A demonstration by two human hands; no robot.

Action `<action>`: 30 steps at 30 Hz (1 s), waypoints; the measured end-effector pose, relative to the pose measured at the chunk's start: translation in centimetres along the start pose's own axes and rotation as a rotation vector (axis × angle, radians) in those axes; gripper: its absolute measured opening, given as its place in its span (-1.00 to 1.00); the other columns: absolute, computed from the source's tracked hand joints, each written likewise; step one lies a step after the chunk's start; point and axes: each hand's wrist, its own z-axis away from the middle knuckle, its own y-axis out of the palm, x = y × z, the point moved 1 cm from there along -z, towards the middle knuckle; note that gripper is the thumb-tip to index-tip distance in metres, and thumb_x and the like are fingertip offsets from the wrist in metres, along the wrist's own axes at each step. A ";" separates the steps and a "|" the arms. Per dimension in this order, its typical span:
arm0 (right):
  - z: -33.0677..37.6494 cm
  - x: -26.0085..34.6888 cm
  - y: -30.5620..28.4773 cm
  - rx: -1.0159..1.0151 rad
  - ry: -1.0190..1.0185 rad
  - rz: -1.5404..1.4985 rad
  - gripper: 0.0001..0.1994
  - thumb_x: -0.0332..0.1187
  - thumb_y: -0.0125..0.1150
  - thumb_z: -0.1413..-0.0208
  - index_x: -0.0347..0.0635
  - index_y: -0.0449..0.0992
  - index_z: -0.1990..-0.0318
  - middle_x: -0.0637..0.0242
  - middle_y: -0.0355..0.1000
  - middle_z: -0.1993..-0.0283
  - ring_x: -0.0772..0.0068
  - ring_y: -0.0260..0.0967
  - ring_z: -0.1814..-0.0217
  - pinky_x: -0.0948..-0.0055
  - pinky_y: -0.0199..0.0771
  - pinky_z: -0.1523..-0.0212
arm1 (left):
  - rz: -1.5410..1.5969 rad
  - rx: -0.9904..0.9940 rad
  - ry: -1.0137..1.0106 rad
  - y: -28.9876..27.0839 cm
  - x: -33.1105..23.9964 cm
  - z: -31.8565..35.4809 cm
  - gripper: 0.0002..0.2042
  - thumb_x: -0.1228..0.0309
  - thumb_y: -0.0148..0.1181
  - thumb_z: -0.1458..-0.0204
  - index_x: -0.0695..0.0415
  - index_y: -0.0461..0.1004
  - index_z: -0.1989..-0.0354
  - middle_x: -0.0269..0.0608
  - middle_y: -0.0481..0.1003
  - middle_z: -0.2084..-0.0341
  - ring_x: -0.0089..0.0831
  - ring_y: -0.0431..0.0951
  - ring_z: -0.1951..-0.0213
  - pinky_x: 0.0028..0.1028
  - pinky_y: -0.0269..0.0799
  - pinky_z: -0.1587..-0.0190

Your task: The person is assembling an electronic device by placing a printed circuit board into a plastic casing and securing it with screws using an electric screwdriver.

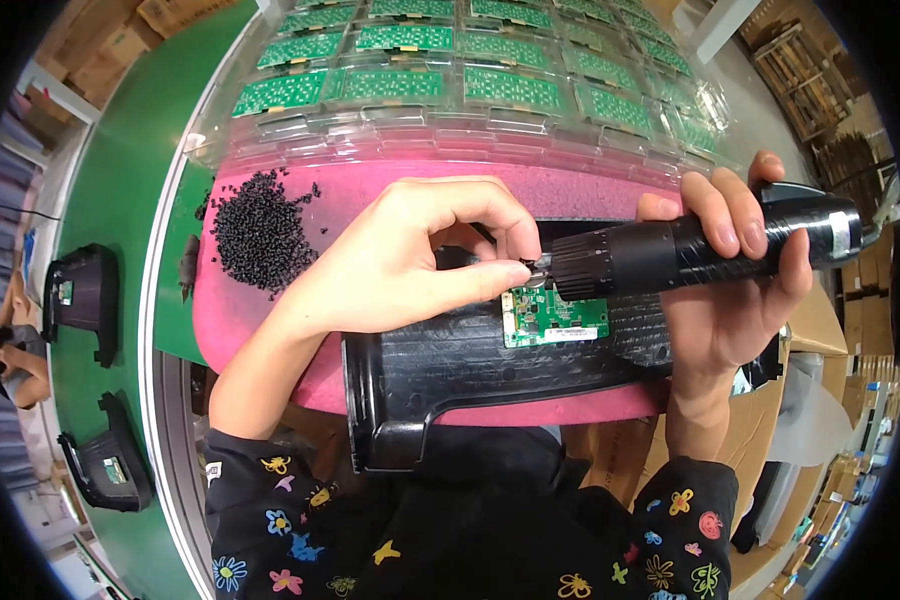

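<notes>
My right hand is wrapped around a black electric screwdriver, held nearly level with its tip toward the left. At that tip, the thumb and forefinger of my left hand pinch something small and dark, probably a screw, mostly hidden by the fingers. Below them a green circuit board with a white label lies on a black plastic housing. The housing rests on a pink mat in front of me. Left of my left hand is a heap of small black screws.
Clear plastic trays holding several green circuit boards stand behind the mat. On the green surface at left are two more black housings with boards. Another person's arm shows at the far left. Cardboard boxes stand at right.
</notes>
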 end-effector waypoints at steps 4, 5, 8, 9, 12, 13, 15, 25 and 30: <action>0.4 0.4 0.4 -0.017 -0.024 -0.017 -0.61 -0.32 0.24 -0.13 -0.02 0.25 -0.06 0.60 0.25 0.40 0.64 0.23 0.26 0.26 0.09 -0.10 | 0.024 0.038 -0.086 0.2 -0.3 -0.2 -0.89 0.60 0.22 -0.06 0.28 0.50 0.24 -0.23 0.49 0.28 -0.53 0.50 0.20 -0.52 0.43 0.13; 0.4 0.5 0.4 -0.020 -0.022 -0.018 -0.61 -0.32 0.24 -0.13 -0.02 0.25 -0.06 0.60 0.25 0.40 0.64 0.23 0.26 0.26 0.09 -0.10 | 0.026 0.038 -0.090 0.2 -0.2 -0.2 -0.89 0.60 0.22 -0.06 0.28 0.50 0.24 -0.23 0.49 0.28 -0.53 0.50 0.20 -0.52 0.43 0.13; 0.5 0.5 0.5 0.010 -0.029 -0.005 -0.62 -0.32 0.26 -0.11 0.00 0.26 -0.04 0.60 0.26 0.41 0.63 0.23 0.26 0.28 0.08 -0.07 | 0.058 0.061 -0.113 0.1 0.3 0.0 -0.91 0.58 0.20 -0.09 0.28 0.50 0.24 -0.24 0.48 0.28 -0.53 0.49 0.20 -0.52 0.43 0.12; 0.5 0.6 0.6 0.007 -0.025 -0.007 -0.62 -0.32 0.26 -0.11 0.00 0.26 -0.04 0.60 0.26 0.41 0.63 0.23 0.26 0.28 0.08 -0.07 | 0.020 0.029 -0.084 0.2 0.2 0.1 -0.92 0.58 0.20 -0.09 0.28 0.51 0.25 -0.23 0.50 0.29 -0.52 0.51 0.21 -0.51 0.44 0.14; 0.6 1.4 0.9 0.008 -0.085 0.035 -0.64 -0.34 0.33 -0.02 0.06 0.27 0.09 0.63 0.27 0.45 0.64 0.22 0.32 0.29 0.05 -0.04 | -0.156 0.033 -0.033 -0.3 -0.2 -0.2 -0.92 0.58 0.21 -0.06 0.28 0.52 0.28 -0.21 0.54 0.33 -0.48 0.55 0.26 -0.49 0.46 0.19; 0.5 1.7 0.8 0.031 -0.094 0.040 -0.63 -0.34 0.34 -0.01 0.07 0.27 0.09 0.64 0.27 0.48 0.65 0.22 0.33 0.29 0.05 -0.03 | -0.298 0.057 -0.012 -0.5 -0.3 -0.2 -0.92 0.59 0.22 -0.04 0.28 0.53 0.29 -0.19 0.56 0.35 -0.45 0.58 0.29 -0.48 0.48 0.22; 0.6 2.0 0.6 0.046 -0.102 0.062 -0.62 -0.33 0.35 0.00 0.08 0.27 0.08 0.64 0.28 0.49 0.66 0.22 0.34 0.29 0.05 -0.03 | -0.313 0.082 0.067 -0.3 -0.2 -0.5 -0.91 0.59 0.25 -0.01 0.28 0.53 0.30 -0.17 0.57 0.37 -0.41 0.59 0.32 -0.48 0.48 0.25; 0.7 1.0 0.6 0.161 -0.020 0.193 -0.58 -0.29 0.39 0.01 0.13 0.27 0.07 0.66 0.30 0.48 0.66 0.25 0.33 0.26 0.08 -0.07 | -0.549 0.082 0.224 0.2 0.5 -0.1 -0.85 0.53 0.31 0.05 0.27 0.47 0.33 -0.13 0.53 0.42 -0.18 0.58 0.35 -0.36 0.50 0.31; 0.5 0.8 0.7 0.187 -0.031 0.239 -0.58 -0.29 0.40 0.02 0.15 0.26 0.08 0.67 0.31 0.48 0.66 0.25 0.35 0.27 0.10 -0.04 | -0.566 0.108 0.211 0.3 0.6 -0.3 -0.83 0.51 0.31 0.06 0.27 0.45 0.34 -0.13 0.50 0.43 -0.16 0.56 0.32 -0.32 0.48 0.30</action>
